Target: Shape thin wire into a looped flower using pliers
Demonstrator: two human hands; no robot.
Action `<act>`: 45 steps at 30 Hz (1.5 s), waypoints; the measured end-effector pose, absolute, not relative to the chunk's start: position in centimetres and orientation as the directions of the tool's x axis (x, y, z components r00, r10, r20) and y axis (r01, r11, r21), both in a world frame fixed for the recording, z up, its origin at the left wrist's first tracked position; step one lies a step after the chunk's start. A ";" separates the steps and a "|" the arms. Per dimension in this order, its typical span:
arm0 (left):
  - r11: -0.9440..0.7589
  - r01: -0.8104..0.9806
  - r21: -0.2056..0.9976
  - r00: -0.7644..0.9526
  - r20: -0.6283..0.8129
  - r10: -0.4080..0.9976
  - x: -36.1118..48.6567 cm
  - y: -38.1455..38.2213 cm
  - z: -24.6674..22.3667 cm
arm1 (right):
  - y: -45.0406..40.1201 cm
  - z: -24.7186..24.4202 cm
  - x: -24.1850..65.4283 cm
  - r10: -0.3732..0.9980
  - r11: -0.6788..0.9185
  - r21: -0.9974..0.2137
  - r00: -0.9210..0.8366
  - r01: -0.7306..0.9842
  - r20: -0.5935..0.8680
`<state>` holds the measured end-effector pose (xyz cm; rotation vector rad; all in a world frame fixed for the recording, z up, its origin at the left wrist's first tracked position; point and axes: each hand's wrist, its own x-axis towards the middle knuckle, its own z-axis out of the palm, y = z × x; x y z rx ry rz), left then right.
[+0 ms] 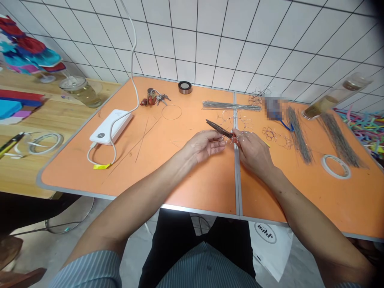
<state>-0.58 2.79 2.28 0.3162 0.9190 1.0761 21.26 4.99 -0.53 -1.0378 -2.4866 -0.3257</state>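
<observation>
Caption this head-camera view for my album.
Left hand and right hand meet around a dark tool, amid thin wires, over an orange table.

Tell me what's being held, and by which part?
A dark tool, by its lower end, between the left hand and the right hand; which one grips it I can't tell.

A slender, dark pair of pliers [219, 128], reddish at its lower end, slants up to the left above the orange table [180, 184], close against thin silvery wire [237, 124] bent into small loops (their exact contact is indistinct).
</observation>
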 end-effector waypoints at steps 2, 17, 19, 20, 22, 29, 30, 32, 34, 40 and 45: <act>0.482 -0.607 0.633 0.166 -0.492 0.855 -0.6 2.9 2.3 | 5.0 -0.5 21.3 0.621 0.692 0.061 -0.636 0.719 0.458; 0.476 -0.589 0.653 0.190 -0.460 0.867 -0.9 3.2 1.7 | 5.5 -0.6 21.1 0.558 0.689 0.144 -0.647 0.710 0.519; 0.469 -0.584 0.663 0.211 -0.435 0.876 -0.9 3.2 1.6 | 5.4 -0.5 21.0 0.580 0.692 0.105 -0.637 0.715 0.508; 0.464 -0.584 0.666 0.219 -0.422 0.880 -0.9 3.1 1.5 | 5.4 -0.4 20.9 0.603 0.690 0.070 -0.625 0.721 0.496; 0.455 -0.591 0.666 0.226 -0.405 0.886 -0.9 3.0 1.6 | 5.3 -0.4 20.8 0.665 0.669 -0.028 -0.582 0.742 0.467; 0.466 -0.596 0.654 0.225 -0.421 0.879 -0.8 2.8 1.8 | 5.5 -1.0 21.1 0.726 0.683 -0.333 -0.557 0.650 0.403; 0.460 -0.593 0.661 0.223 -0.415 0.882 -0.8 2.8 1.8 | 5.6 -1.1 21.0 0.721 0.691 -0.360 -0.561 0.628 0.406; 0.450 -0.586 0.674 0.215 -0.406 0.888 -0.9 2.8 1.8 | 5.6 -1.0 20.9 0.725 0.688 -0.402 -0.561 0.604 0.398; 0.445 -0.579 0.683 0.206 -0.405 0.891 -1.0 2.8 1.9 | 5.5 -0.8 20.7 0.740 0.672 -0.429 -0.559 0.603 0.374; 0.463 -0.578 0.672 0.194 -0.439 0.878 -0.8 2.8 1.9 | 5.3 -0.5 20.3 0.759 0.650 -0.435 -0.562 0.623 0.329; 0.444 -0.571 0.690 0.192 -0.413 0.890 -0.7 3.0 1.4 | 5.2 -0.7 20.1 0.776 0.630 -0.430 -0.525 0.646 0.349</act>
